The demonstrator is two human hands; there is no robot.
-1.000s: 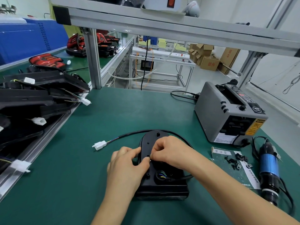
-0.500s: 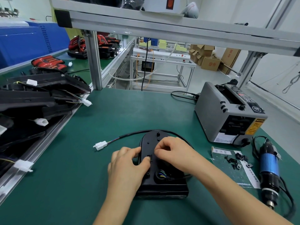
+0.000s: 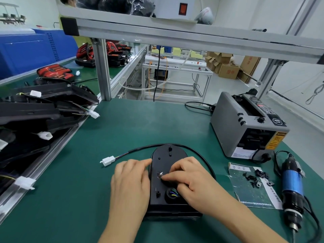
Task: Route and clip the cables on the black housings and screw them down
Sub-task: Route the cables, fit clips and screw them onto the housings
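Note:
A black oval housing (image 3: 164, 158) lies flat on the green mat in front of me. Its black cable (image 3: 196, 153) loops out on the right, runs round the top and ends at a white connector (image 3: 107, 160) on the left. Coloured wires (image 3: 172, 192) come out of a round hole near the lower end. My left hand (image 3: 130, 185) rests on the housing's left edge, fingers relaxed. My right hand (image 3: 187, 179) lies over the right side, its fingertips curled onto the housing by a small shiny spot (image 3: 159, 175); what they hold is hidden.
A grey tape dispenser (image 3: 245, 127) stands at the right. In front of it a paper sheet (image 3: 250, 188) carries several small black clips (image 3: 254, 178). A blue electric screwdriver (image 3: 292, 188) lies at the far right. Stacked black housings (image 3: 35, 109) with white connectors fill the left tray.
My right hand's fingertips have slid down from the upper middle of the housing to its centre. My left thumb has come away from them and now lies at the left edge.

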